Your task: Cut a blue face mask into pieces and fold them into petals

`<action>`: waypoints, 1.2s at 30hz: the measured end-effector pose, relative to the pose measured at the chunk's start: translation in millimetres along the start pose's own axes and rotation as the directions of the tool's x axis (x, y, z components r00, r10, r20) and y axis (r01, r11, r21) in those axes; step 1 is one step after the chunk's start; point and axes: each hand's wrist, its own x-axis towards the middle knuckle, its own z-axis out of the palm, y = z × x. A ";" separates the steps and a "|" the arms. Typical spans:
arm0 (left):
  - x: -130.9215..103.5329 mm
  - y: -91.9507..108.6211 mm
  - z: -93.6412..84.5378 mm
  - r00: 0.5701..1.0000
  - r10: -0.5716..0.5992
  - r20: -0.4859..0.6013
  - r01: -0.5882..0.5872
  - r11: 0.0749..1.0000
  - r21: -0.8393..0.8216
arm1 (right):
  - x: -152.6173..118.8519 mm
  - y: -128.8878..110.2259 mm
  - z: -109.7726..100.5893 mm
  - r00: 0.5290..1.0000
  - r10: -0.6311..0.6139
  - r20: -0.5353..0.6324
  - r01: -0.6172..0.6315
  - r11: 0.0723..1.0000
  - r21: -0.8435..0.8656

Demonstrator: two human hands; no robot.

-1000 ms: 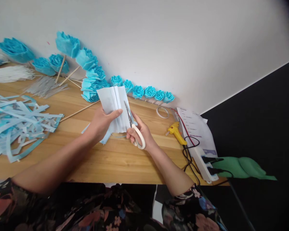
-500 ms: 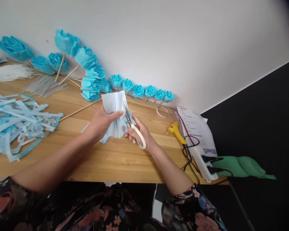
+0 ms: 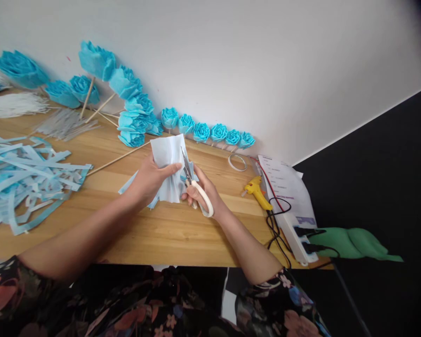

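Far left, bundle of white cords [image 3: 16,105]; nearer, heaped pale-blue strips [image 3: 28,175] on the wooden table [image 3: 161,238]. Just right, far side, thin grey strips [image 3: 65,125], then larger blue crepe-paper roses [image 3: 126,83] on wooden sticks by the wall. Left hand [image 3: 149,180] pinches a creased light-blue sheet [image 3: 166,150], thumb on top; sheet is held mid-table, between both hands. White-handled scissors [image 3: 198,187] at sheet's right side, blades pointing far; blade gap unclear. Right hand [image 3: 212,193] is closed around their handles. Beyond, row of smaller blue roses [image 3: 201,133] along wall. Right: tape ring [image 3: 246,164], yellow glue gun [image 3: 255,189], printed papers [image 3: 284,180], nearer white power strip [image 3: 296,241], green object [image 3: 358,243] far right.
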 end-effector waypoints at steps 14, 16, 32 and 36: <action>-1.2 1.1 2.0 0.999 0.044 -0.027 -0.045 0.998 -0.045 | -3.6 -2.6 -1.6 0.999 -0.035 -0.019 0.033 0.996 -0.082; -1.5 1.6 2.1 0.999 0.036 -0.026 -0.037 0.999 -0.035 | -4.2 -2.2 -2.2 0.999 -0.036 -0.022 0.034 0.995 -0.093; -0.3 -2.2 1.5 0.999 0.035 -0.025 -0.036 0.999 -0.030 | -1.5 5.4 -2.8 0.999 -0.027 -0.034 0.027 1.000 -0.008; 0.6 -4.1 0.6 0.999 0.044 -0.016 -0.045 0.999 -0.030 | -0.8 8.1 -2.1 0.999 -0.017 -0.043 0.017 1.000 0.004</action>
